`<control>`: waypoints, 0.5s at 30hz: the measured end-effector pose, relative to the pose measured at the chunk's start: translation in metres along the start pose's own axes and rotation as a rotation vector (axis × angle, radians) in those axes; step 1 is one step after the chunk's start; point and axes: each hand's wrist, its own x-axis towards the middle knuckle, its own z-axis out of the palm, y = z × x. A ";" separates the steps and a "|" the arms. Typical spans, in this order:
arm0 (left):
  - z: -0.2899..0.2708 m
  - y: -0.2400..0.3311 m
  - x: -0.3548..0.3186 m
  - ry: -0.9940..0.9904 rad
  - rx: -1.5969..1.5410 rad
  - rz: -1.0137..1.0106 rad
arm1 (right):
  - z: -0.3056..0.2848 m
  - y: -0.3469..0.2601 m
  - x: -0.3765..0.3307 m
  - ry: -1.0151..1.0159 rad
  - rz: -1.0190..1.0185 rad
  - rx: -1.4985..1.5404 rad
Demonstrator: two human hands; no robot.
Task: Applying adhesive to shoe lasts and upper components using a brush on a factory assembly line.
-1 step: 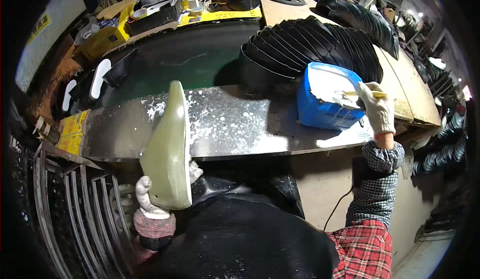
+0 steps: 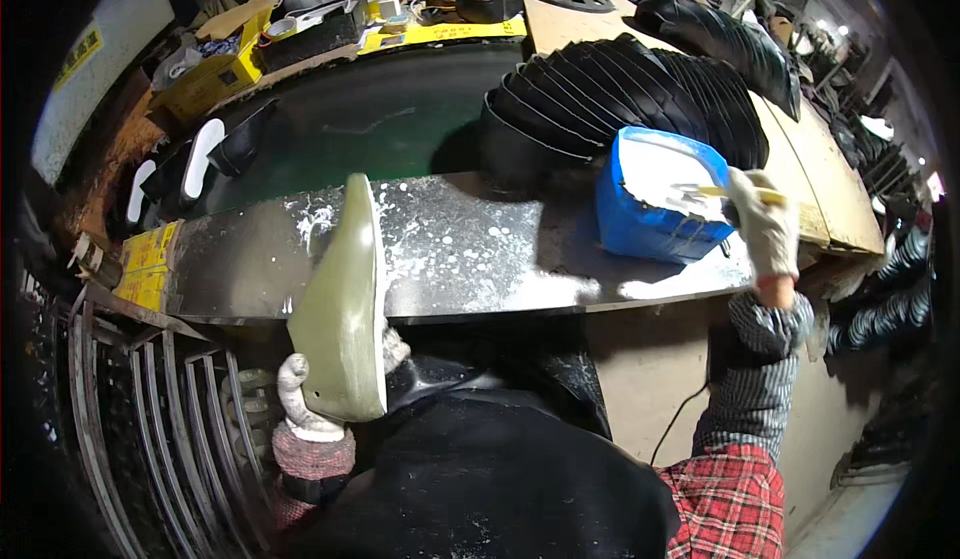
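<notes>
My left hand [image 2: 299, 399], in a white glove, is closed around the heel end of a pale green shoe last [image 2: 345, 319]. Its toe points up and away from me, and a white edge runs along its right side. Part of that hand is hidden behind the last; some gloved fingers show at its right. My right hand [image 2: 768, 227], also gloved, grips the yellow handle of a brush [image 2: 712, 191]. The brush's far end lies at the white paste in a blue tub [image 2: 650, 227], which has drips down its front.
Black shoe uppers [image 2: 620, 89] stand in a long row behind the tub. The metal worktop edge [image 2: 450, 249] is spotted with white. At my left is a metal rack [image 2: 170, 409]; a yellow box [image 2: 215, 74] sits at the back left.
My right hand with the brush has shifted slightly down and to the right at the tub. The last in my left hand has dropped a little at its toe.
</notes>
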 end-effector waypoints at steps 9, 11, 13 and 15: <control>-0.058 -0.010 -0.084 0.420 -0.424 -0.245 | 0.026 -0.074 -0.055 0.193 -0.202 0.380; -0.085 -0.017 -0.084 0.201 -0.508 -0.175 | 0.087 -0.117 -0.079 -0.084 -0.166 0.570; -0.090 -0.018 -0.072 0.348 -0.751 0.002 | 0.144 -0.157 -0.097 -0.436 -0.500 0.554; -0.102 -0.020 -0.069 0.333 -0.798 0.059 | 0.208 -0.179 -0.106 -0.777 -0.854 0.498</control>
